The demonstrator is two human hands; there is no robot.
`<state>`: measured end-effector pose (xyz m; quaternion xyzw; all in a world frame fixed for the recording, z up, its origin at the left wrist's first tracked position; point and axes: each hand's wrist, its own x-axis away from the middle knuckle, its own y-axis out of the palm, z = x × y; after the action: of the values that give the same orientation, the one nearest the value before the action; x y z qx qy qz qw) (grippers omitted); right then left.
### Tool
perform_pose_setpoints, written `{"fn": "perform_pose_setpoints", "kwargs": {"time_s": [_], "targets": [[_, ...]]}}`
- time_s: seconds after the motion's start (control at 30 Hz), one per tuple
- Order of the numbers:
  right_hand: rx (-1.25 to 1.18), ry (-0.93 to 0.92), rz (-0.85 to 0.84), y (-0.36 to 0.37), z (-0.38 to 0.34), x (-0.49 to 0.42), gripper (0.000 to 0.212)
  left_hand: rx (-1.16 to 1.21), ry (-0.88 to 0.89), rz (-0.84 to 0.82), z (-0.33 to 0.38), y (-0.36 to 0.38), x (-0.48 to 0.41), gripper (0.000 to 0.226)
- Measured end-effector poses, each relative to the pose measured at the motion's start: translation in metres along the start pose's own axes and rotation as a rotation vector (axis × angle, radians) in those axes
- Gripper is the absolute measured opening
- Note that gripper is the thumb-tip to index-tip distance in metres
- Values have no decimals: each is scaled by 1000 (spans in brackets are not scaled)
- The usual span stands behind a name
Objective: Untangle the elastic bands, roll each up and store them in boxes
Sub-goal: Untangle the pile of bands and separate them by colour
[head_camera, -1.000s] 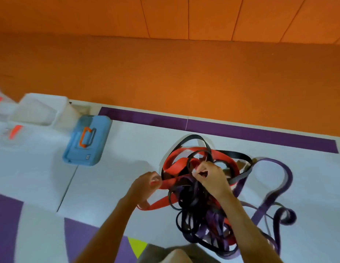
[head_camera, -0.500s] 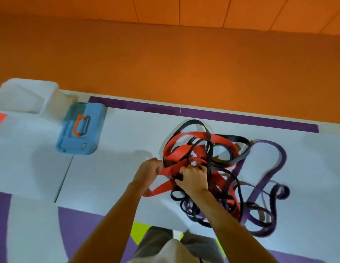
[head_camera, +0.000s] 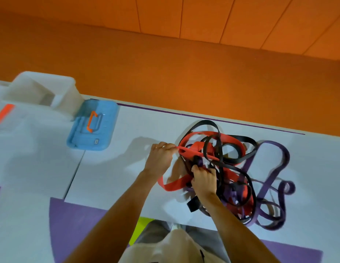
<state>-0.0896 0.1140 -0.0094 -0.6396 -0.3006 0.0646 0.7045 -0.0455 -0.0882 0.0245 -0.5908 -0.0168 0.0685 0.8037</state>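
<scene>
The tangle of red, black and purple elastic bands lies on the white mat at about 3 o'clock from centre, its strands too interwoven to count. The left hand pinches the red band at the pile's 9 o'clock edge; the right hand is fisted on dark strands, which band unclear. At 10 o'clock sit a blue lidded box and a blurred clear box, with another at the left edge cut off.

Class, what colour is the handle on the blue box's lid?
Orange; the handle shows best in the head view.
</scene>
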Motion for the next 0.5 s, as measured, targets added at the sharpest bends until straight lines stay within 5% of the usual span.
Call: {"fn": "perform_pose_setpoints", "kwargs": {"time_s": [0.17, 0.5], "targets": [[-185, -84, 95, -29, 31, 5, 32, 84, -85, -117, 2, 6, -7, 64], [-385, -189, 151, -59, 108, 52, 29, 145, -133, -90, 1, 9, -33, 73]]}}
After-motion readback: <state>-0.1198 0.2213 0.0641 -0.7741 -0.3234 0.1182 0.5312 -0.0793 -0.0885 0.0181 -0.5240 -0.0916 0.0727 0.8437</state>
